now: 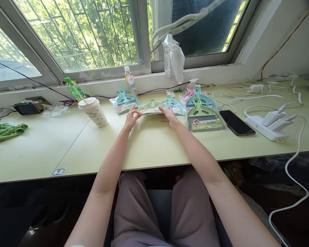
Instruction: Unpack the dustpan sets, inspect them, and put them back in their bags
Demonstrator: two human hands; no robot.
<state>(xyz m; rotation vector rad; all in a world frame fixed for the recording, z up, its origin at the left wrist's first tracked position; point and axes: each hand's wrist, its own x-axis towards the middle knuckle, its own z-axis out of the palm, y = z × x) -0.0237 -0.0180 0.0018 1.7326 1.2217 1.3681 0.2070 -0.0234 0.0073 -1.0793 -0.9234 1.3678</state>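
Between my two hands is a light green mini dustpan-and-brush set (152,108) in clear packaging, tilted with its handle pointing at the window. My left hand (133,117) grips its left edge, fingers bent round it. On the opposite edge, my right hand (169,115) has its thumb on top and the other fingers beneath. A blue dustpan set (126,102) lies left of my left hand. Another blue set (173,103) is just behind my right hand, partly covered. To the right, a green set (205,118) leans in front of a blue one (197,94) and a pink one (189,91).
A paper cup with a straw (94,111), a green bottle (74,88) and a clear bottle (130,81) stand left of centre. Green tubes (6,132) lie far left. At right are a phone (237,122), a power strip (267,127) and cables. A tissue pack (173,58) stands by the window.
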